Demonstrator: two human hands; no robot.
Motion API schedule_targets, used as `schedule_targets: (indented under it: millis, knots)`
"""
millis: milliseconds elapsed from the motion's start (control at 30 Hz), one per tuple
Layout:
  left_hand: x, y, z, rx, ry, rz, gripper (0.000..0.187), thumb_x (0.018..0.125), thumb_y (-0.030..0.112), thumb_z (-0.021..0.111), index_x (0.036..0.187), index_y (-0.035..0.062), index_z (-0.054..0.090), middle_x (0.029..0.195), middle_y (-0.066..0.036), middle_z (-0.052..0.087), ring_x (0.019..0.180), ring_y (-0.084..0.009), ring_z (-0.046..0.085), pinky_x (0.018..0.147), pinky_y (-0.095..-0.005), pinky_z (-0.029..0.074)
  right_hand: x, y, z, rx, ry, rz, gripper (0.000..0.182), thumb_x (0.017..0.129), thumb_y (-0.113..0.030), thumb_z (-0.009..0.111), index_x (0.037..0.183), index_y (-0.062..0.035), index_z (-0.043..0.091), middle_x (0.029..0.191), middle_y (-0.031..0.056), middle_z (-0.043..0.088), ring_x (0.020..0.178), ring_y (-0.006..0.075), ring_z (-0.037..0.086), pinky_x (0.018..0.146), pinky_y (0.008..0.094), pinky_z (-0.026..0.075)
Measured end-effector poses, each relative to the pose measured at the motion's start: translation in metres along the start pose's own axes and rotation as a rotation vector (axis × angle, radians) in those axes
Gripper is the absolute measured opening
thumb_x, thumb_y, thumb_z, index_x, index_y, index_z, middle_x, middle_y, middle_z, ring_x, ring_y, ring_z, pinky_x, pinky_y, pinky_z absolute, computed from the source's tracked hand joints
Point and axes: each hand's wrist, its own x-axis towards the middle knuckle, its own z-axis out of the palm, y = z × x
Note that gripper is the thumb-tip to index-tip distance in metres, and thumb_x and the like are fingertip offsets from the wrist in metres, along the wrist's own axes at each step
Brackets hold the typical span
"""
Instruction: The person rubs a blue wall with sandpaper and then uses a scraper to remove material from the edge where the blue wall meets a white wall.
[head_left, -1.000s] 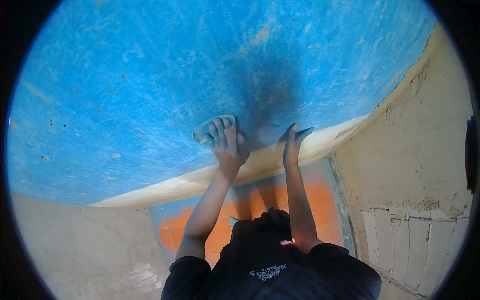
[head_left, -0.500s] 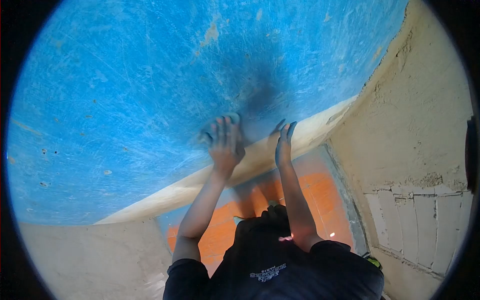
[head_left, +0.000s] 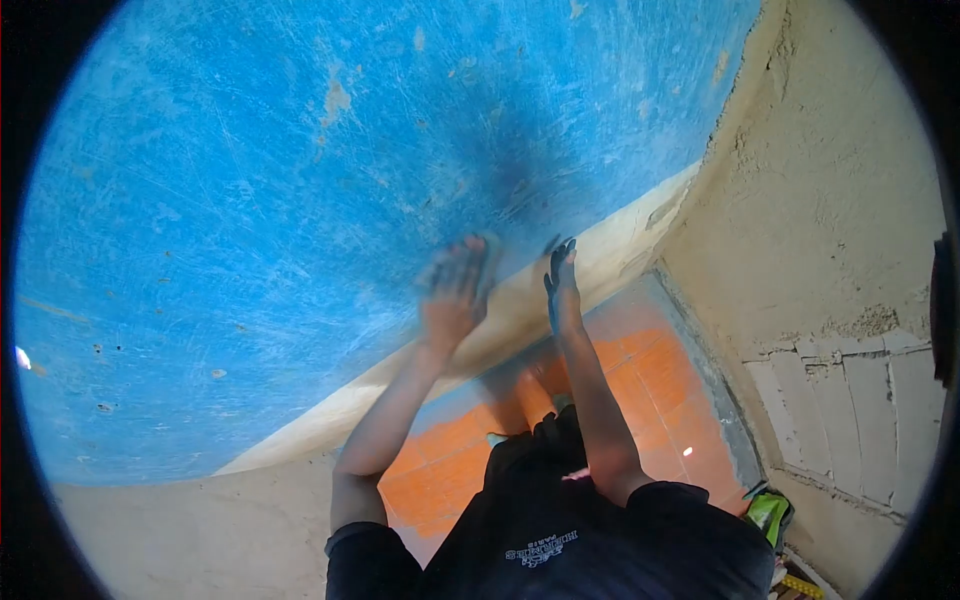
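My left hand (head_left: 455,288) is blurred by motion, pressed against the lower part of a blue painted wall (head_left: 250,200). Under its fingers is a flat grey-blue pad (head_left: 491,262), mostly hidden by the palm; its exact kind is not clear. To the right, my right hand (head_left: 563,278) is open, its fingers stretched upward and held close to the wall; whether they touch it cannot be made out. Bluish smudges cover the right fingers. Pale scratches and small chipped spots mark the blue paint around both hands.
A cream band (head_left: 630,225) runs along the wall's foot. Below lies an orange tiled floor (head_left: 640,375) with a grey border. A bare plastered wall (head_left: 820,220) meets the blue one at the right. A bright green item (head_left: 768,515) lies at lower right.
The view has shifted and turned slightly. My left hand has moved to the right along the wall with the pad and is more blurred. My right hand stays open beside the wall.
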Motion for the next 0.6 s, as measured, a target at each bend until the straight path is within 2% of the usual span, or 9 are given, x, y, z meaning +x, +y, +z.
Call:
schedule_targets:
  millis: [33,100,200,267,333,400,500,567,600]
  knots:
    - [0.031,-0.007,-0.037,0.123,0.122,0.002,0.051,0.081,0.019,0.052,0.130,0.0067,0.046,0.136,-0.014,0.042,0.127,-0.0343,0.036,0.105,-0.0466,0.022,0.001,0.002,0.000,-0.011,-0.004,-0.004,0.076,0.091,-0.059,0.023,0.144,-0.0119,-0.004,0.151,0.0101,-0.001,0.139,0.0241,0.002,0.110,0.0417,0.006]
    - [0.067,-0.019,-0.081,0.111,0.267,-0.212,0.049,0.086,0.020,0.046,0.132,0.0049,0.043,0.137,-0.019,0.038,0.130,-0.0393,0.031,0.105,-0.0507,0.018,0.000,0.002,0.002,0.000,-0.013,-0.008,0.073,0.092,-0.058,0.021,0.144,-0.0121,-0.004,0.151,0.0104,-0.001,0.139,0.0244,0.002,0.110,0.0422,0.006]
    - [0.089,-0.025,-0.099,0.042,0.427,-0.276,0.048,0.088,0.021,0.043,0.132,0.0030,0.042,0.137,-0.024,0.035,0.131,-0.0404,0.028,0.104,-0.0538,0.017,-0.001,0.005,0.004,0.002,-0.026,-0.020,0.072,0.093,-0.057,0.019,0.144,-0.0128,-0.004,0.151,0.0108,0.000,0.139,0.0250,0.003,0.110,0.0424,0.007]
    - [0.065,-0.020,-0.061,-0.077,0.219,-0.143,0.050,0.086,0.021,0.045,0.133,0.0033,0.042,0.136,-0.024,0.037,0.128,-0.0405,0.032,0.104,-0.0524,0.018,-0.003,0.005,0.002,0.002,-0.036,-0.017,0.071,0.093,-0.057,0.019,0.144,-0.0134,-0.004,0.151,0.0112,0.000,0.139,0.0254,0.004,0.110,0.0422,0.007]
    - [0.026,0.006,-0.012,0.125,-0.043,-0.044,0.055,0.080,0.021,0.052,0.132,0.0040,0.043,0.136,-0.019,0.040,0.126,-0.0372,0.037,0.105,-0.0465,0.024,-0.005,0.001,0.001,0.002,-0.057,-0.003,0.069,0.093,-0.056,0.019,0.144,-0.0140,-0.004,0.151,0.0116,0.001,0.139,0.0259,0.005,0.110,0.0419,0.008]
    - [0.012,0.010,0.006,-0.164,-0.215,0.210,0.060,0.074,0.021,0.057,0.131,0.0053,0.045,0.135,-0.015,0.042,0.123,-0.0338,0.041,0.104,-0.0446,0.028,-0.005,0.000,-0.001,0.019,-0.049,-0.002,0.069,0.094,-0.055,0.019,0.144,-0.0139,-0.003,0.151,0.0121,0.001,0.139,0.0264,0.006,0.110,0.0420,0.008]
    - [0.024,0.002,-0.009,-0.181,-0.162,0.104,0.062,0.072,0.022,0.058,0.130,0.0048,0.045,0.136,-0.014,0.041,0.124,-0.0318,0.040,0.104,-0.0448,0.026,-0.005,-0.007,-0.001,-0.001,-0.064,-0.021,0.069,0.094,-0.055,0.020,0.144,-0.0132,-0.003,0.150,0.0128,0.003,0.138,0.0268,0.008,0.110,0.0421,0.009]
    - [0.066,-0.016,-0.063,0.074,0.142,0.046,0.057,0.077,0.020,0.055,0.131,0.0033,0.044,0.137,-0.015,0.040,0.127,-0.0362,0.036,0.105,-0.0497,0.022,-0.007,-0.012,0.002,-0.039,-0.063,-0.025,0.070,0.094,-0.055,0.021,0.144,-0.0127,-0.003,0.150,0.0130,0.003,0.138,0.0269,0.008,0.110,0.0422,0.010]
    - [0.088,-0.026,-0.099,0.081,0.212,-0.042,0.053,0.081,0.019,0.052,0.131,0.0021,0.044,0.136,-0.016,0.041,0.127,-0.0389,0.034,0.104,-0.0511,0.022,-0.007,-0.013,0.005,-0.062,-0.055,-0.026,0.071,0.093,-0.056,0.021,0.144,-0.0125,-0.003,0.150,0.0130,0.003,0.138,0.0268,0.007,0.110,0.0424,0.010]
